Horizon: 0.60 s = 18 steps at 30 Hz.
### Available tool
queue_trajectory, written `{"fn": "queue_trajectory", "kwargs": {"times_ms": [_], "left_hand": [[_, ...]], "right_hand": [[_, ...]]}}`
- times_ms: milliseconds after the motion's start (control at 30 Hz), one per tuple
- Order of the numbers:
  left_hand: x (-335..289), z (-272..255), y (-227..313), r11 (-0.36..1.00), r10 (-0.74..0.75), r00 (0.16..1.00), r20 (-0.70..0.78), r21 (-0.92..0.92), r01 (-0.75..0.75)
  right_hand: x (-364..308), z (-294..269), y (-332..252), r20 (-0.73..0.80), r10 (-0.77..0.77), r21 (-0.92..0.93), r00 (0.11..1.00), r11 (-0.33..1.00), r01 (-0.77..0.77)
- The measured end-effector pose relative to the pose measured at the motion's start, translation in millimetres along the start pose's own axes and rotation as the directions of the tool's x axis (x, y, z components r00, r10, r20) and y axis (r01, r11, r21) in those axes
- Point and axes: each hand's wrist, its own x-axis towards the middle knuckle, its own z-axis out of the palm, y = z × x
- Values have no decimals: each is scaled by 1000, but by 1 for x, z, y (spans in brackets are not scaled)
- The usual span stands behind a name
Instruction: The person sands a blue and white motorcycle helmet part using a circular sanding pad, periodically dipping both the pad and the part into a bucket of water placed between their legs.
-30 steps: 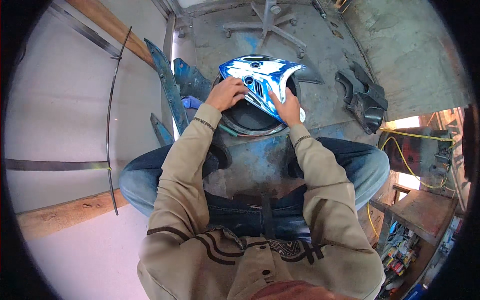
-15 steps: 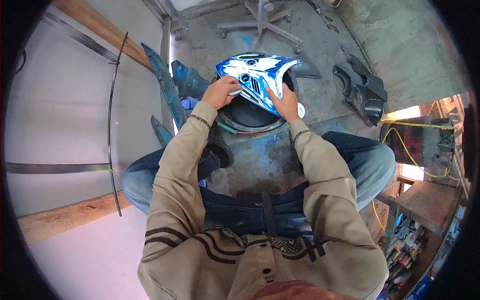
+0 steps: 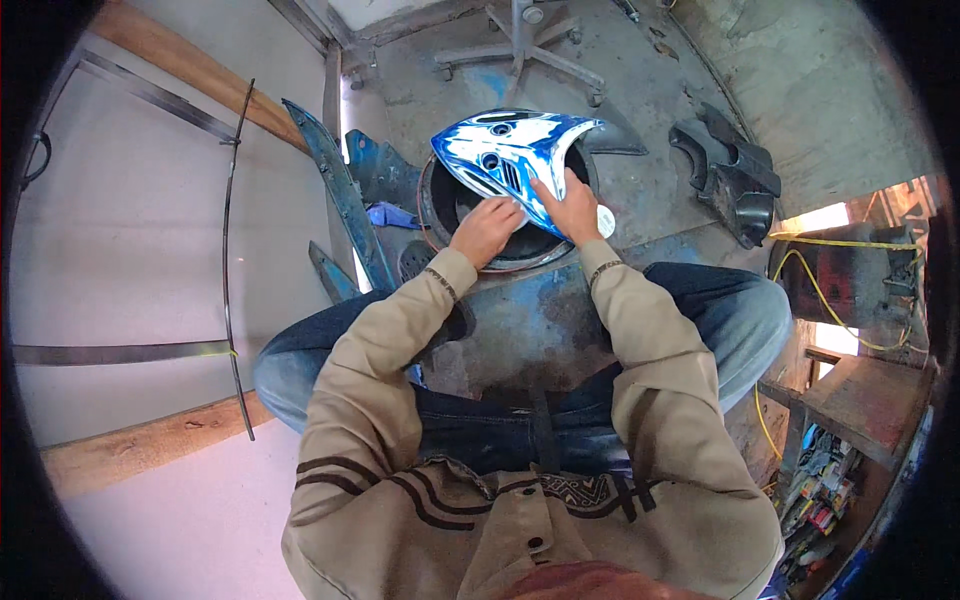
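A blue-and-white plastic fairing panel, with round holes and slots and scuffed-looking paint, is tilted over a round black tub. My right hand grips its lower right edge, thumb on the painted face. My left hand is closed at the panel's lower edge, its fingertips pinched on a small whitish pad that mostly hides behind them. A round white disc-like thing shows just right of my right hand; what it belongs to is not clear.
Dark blue panels lean on the left beside a purple-blue cloth. Black plastic parts lie on the right floor. A wheeled chair base stands ahead. A yellow cable and wooden shelf are on the right.
My left hand has slid right and nearer along the panel's lower edge with the whitish pad. My right hand keeps its grip, and the panel has stayed nearly still.
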Motion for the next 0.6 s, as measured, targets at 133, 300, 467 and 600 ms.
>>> {"fn": "queue_trajectory", "kwargs": {"times_ms": [133, 300, 467, 600], "left_hand": [[1, -22, -52, 998, 58, 996, 70, -41, -55], [0, -16, -32, 998, -8, 1000, 24, 58, 7], [6, -9, 1, 973, 170, 984, 54, -165, -159], [3, -37, -58, 989, -146, 988, 47, 24, 145]], "right_hand": [[0, -1, -10, 14, -13, 18, 1000, 1000, 12], [2, 3, 7, 0, -1, -9, 1000, 1000, 1], [2, 3, 8, -38, 3, -51, 999, 999, -5], [-3, -7, -18, 20, 14, 7, 1000, 1000, -14]]}}
